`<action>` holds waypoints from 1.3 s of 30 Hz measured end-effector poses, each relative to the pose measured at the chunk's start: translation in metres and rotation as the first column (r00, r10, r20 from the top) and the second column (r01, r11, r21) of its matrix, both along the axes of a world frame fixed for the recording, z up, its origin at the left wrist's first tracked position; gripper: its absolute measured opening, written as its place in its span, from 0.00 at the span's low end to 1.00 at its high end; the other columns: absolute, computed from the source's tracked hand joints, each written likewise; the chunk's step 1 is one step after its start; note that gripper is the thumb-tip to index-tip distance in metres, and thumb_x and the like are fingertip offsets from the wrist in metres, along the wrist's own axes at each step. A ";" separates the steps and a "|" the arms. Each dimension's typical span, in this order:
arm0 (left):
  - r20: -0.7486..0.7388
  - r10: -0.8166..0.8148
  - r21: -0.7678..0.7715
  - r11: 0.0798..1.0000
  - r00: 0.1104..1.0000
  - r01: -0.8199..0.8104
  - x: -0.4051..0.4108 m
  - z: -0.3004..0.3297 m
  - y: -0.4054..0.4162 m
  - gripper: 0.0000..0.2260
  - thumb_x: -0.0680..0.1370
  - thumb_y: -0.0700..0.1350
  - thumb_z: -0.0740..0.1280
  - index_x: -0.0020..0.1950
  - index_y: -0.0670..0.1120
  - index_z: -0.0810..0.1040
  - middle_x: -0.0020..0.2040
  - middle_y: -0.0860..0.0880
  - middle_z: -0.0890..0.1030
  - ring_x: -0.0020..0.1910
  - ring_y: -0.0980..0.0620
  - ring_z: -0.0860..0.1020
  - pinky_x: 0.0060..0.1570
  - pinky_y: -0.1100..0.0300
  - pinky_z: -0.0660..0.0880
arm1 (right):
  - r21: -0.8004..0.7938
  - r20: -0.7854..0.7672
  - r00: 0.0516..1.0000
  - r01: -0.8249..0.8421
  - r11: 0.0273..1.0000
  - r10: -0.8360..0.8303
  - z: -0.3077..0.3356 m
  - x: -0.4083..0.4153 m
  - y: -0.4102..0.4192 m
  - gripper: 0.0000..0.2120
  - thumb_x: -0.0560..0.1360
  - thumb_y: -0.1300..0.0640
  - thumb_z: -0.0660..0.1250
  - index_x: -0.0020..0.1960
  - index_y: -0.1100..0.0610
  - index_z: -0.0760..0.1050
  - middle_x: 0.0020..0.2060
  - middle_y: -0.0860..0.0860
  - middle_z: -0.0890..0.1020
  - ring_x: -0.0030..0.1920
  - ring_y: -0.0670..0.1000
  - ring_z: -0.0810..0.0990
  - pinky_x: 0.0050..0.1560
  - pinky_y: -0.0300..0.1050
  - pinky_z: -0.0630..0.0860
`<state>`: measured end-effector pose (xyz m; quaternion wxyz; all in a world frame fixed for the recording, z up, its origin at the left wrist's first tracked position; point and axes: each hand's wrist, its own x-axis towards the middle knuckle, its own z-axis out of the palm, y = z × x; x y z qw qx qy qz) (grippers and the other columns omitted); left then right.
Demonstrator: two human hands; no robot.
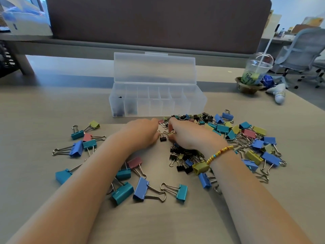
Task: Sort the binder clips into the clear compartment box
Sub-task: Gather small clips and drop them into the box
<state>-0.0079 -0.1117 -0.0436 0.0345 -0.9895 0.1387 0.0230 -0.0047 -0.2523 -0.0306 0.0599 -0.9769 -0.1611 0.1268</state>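
The clear compartment box (pixel 193 103) stands open at mid-table, its lid (pixel 154 67) upright. Small black clips (pixel 119 110) lie in its two leftmost compartments. Binder clips of several sizes and colours are scattered in front: large blue and teal ones (pixel 140 189) near me, a mixed heap (pixel 246 136) on the right, small black ones (pixel 182 166) under my right wrist. My right hand (pixel 191 136) curls over the pile and pinches a small clip's wire handles (pixel 171 133). My left hand (pixel 142 132) lies knuckles-up, thumb beside a small black clip (pixel 163 138); its fingers are hidden.
A plastic iced drink cup with a straw (pixel 255 71) sits in a holder at the back right, with a white and blue object (pixel 279 95) lying next to it. A dark partition (pixel 158 23) runs along the desk's far edge. An office chair (pixel 302 55) stands beyond.
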 end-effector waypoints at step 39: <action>-0.121 -0.167 -0.300 0.946 0.978 0.124 -0.013 0.011 0.006 0.17 0.81 0.46 0.58 0.69 0.53 0.65 0.46 0.49 0.77 0.41 0.52 0.71 0.45 0.64 0.64 | 0.392 -0.389 0.920 0.119 0.912 0.047 0.030 -0.003 -0.039 0.12 0.79 0.58 0.58 0.62 0.48 0.66 0.30 0.49 0.73 0.27 0.46 0.66 0.26 0.36 0.63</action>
